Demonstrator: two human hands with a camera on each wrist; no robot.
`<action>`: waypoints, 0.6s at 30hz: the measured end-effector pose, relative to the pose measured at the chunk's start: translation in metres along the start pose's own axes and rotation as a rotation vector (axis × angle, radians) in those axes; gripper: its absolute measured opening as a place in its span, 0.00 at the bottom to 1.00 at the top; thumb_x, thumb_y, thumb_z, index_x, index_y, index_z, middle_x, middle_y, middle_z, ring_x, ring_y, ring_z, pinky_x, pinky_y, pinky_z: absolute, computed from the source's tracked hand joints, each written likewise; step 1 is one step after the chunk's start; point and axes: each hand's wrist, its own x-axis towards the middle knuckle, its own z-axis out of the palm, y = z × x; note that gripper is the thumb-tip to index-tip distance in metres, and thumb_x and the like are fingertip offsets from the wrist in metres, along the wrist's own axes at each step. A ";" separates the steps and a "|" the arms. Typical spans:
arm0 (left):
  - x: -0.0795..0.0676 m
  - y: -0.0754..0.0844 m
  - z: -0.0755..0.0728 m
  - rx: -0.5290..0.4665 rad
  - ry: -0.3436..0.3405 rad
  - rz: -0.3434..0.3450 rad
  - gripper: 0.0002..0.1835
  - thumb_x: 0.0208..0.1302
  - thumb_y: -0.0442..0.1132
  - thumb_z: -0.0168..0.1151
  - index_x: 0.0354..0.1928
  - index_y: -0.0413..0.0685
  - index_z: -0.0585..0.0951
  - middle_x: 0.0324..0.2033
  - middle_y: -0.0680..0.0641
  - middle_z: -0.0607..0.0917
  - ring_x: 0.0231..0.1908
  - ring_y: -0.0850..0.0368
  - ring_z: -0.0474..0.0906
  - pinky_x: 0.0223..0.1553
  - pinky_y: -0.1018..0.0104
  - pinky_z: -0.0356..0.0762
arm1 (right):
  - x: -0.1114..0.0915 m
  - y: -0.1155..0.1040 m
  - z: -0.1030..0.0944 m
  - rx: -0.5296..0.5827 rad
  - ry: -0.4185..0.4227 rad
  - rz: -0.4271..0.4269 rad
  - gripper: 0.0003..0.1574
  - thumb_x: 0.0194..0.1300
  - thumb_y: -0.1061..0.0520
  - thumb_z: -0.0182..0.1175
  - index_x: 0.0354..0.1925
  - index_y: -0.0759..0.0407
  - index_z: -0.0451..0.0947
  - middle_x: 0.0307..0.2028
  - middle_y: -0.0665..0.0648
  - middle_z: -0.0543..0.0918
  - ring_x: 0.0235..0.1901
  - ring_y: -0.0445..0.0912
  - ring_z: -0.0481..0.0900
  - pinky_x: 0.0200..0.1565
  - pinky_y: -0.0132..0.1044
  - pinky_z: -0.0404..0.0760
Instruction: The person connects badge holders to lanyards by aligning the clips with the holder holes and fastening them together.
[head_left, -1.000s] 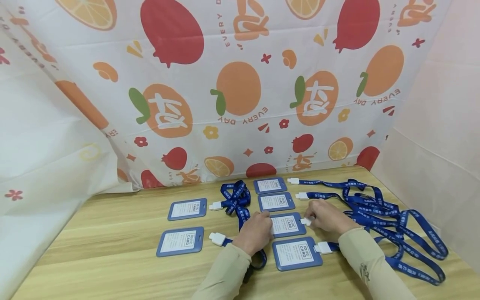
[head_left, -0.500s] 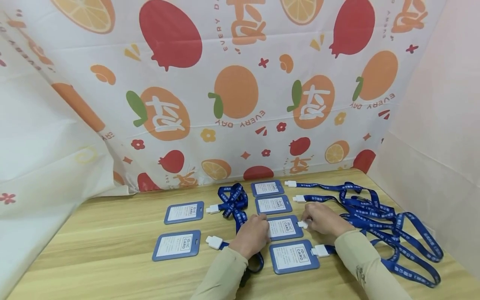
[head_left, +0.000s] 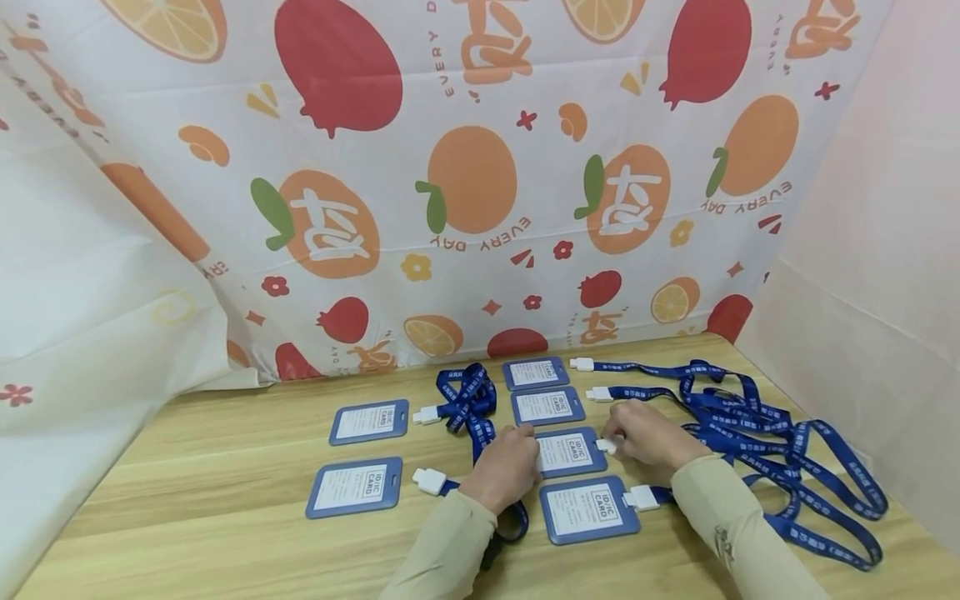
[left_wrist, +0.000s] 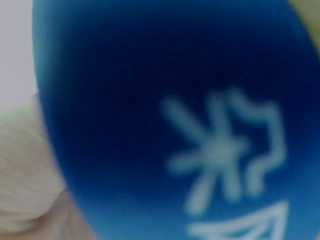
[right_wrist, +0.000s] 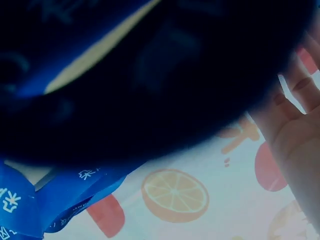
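My left hand (head_left: 504, 468) holds the left edge of a blue ID badge holder (head_left: 572, 452), third from the back in the right column; its fingertips are partly hidden. My right hand (head_left: 647, 433) pinches the white clip (head_left: 606, 447) of a blue lanyard at this holder's slotted end. Whether the clip is through the slot is too small to tell. Just in front, another badge holder (head_left: 590, 510) has a white clip (head_left: 643, 497) at its slot. Blurred blue strap (left_wrist: 125, 125) fills most of the left wrist view. A dark strap (right_wrist: 175, 90) covers much of the right wrist view.
Two badge holders lie behind, with white clips (head_left: 598, 394) apart from them. At left are two more holders (head_left: 354, 487), a clip (head_left: 429, 481) and a bundled lanyard (head_left: 467, 400). Tangled lanyards (head_left: 787, 450) spread at right. A fruit-print cloth (head_left: 480, 283) hangs behind the wooden table (head_left: 225, 533).
The head view has shifted slightly. Both hands keep their places at the same badge holder and clip, with no clear movement between them.
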 end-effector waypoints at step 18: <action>-0.002 0.000 -0.001 0.016 0.006 0.001 0.09 0.59 0.37 0.76 0.36 0.39 0.89 0.41 0.46 0.83 0.39 0.53 0.77 0.41 0.65 0.80 | 0.003 0.000 0.000 0.004 -0.047 0.032 0.12 0.59 0.73 0.69 0.42 0.63 0.88 0.36 0.51 0.82 0.39 0.46 0.78 0.49 0.46 0.83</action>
